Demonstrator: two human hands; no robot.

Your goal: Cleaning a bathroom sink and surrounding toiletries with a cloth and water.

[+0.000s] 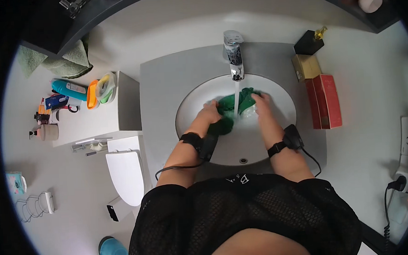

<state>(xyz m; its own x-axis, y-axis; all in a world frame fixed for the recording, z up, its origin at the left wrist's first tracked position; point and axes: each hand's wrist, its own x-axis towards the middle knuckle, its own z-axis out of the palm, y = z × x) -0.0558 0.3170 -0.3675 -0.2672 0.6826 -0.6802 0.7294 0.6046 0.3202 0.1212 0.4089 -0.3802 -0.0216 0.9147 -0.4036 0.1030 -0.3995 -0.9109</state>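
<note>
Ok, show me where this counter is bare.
Bare: the grey counter left of the basin, and between faucet and gold box. Crowded: right edge, by the red box; basin, where left hand and right hand hold green cloth.

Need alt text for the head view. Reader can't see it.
A person's left hand and right hand hold a green cloth under water running from a chrome faucet into a white oval sink. A red box and gold box sit to the right; a white toilet and white cabinet stand to the left.
</note>
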